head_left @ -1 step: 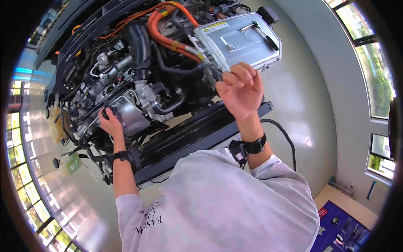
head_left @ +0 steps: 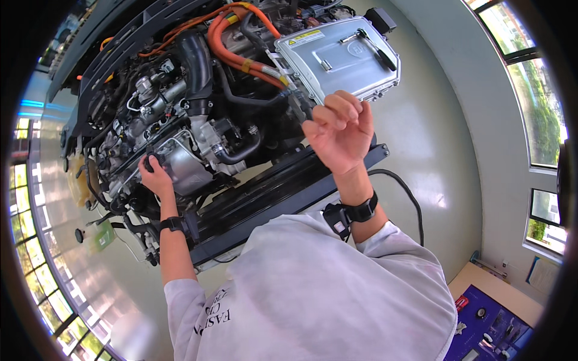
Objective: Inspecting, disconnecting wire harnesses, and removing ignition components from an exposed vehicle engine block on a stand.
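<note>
My left hand (head_left: 159, 179) is at the front of the engine (head_left: 162, 114), thumb and fingers closed round a small black round part (head_left: 149, 162) beside the rounded silver cover (head_left: 188, 167). Most of that part is hidden by the fingers. My right hand (head_left: 341, 137) is raised, palm up and fingers curled in towards the thumb, near the front edge of a flat silver housing (head_left: 337, 45). Anything between its fingertips is too small to make out. A ratchet wrench (head_left: 378, 53) and a small metal socket (head_left: 326, 64) lie on the housing.
Thick orange cables (head_left: 224, 45) run to the housing's left side. A dark frame beam (head_left: 271, 189) crosses in front of the engine, and a black cable (head_left: 409, 195) trails over the floor at right. Behind at right stands a bench (head_left: 475, 274) with a blue-purple mat.
</note>
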Tool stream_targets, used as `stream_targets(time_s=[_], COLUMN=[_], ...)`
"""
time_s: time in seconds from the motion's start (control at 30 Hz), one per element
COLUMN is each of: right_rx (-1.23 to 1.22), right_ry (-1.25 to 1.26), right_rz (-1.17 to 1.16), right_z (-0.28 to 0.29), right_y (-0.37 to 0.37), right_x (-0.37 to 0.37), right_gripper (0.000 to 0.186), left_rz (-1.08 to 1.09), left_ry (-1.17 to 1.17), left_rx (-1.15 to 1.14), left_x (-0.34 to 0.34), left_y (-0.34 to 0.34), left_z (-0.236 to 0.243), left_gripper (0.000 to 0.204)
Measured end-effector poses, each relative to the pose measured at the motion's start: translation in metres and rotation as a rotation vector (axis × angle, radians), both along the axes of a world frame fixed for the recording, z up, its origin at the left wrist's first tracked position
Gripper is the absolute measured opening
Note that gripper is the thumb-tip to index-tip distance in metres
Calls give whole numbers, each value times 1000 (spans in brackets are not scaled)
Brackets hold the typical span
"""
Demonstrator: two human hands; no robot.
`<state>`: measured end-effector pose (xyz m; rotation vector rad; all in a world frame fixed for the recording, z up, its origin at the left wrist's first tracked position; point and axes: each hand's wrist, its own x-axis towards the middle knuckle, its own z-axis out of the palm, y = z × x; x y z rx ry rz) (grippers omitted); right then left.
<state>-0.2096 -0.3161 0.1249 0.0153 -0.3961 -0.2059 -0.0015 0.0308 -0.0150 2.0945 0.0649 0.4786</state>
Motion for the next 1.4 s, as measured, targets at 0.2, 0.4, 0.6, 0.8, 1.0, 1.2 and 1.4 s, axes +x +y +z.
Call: stream_targets(time_s=[0.2, 0.4, 0.6, 0.8, 1.0, 1.2, 1.4], right_rx=[-91, -576, -940, -1166, -2092, -2134, -2039], right_ry=[-110, 147, 445, 642, 654, 408, 450], right_rz=[58, -149, -203, -156, -55, 216, 250], right_z=[9, 4, -20, -15, -30, -40, -36], right_y=[25, 39, 75, 115, 152, 188, 191], right_x=[-6, -48, -73, -63, -34, -28, -10], right_gripper=[19, 17, 22, 13, 22, 29, 23], left_rz=[38, -1, -143, -240, -268, -314, -350], left_ry=[-8, 63, 266, 375, 492, 502, 482], left_rx=[-3, 0, -188, -504, -661, -788, -854], left_x=[-2, 10, 5, 6, 8, 16, 13], left_y=[-10, -7, -1, 6, 11, 21, 25], left_z=[10, -9, 5, 9, 23, 12, 10], left_gripper=[31, 37, 50, 48, 42, 39, 38])
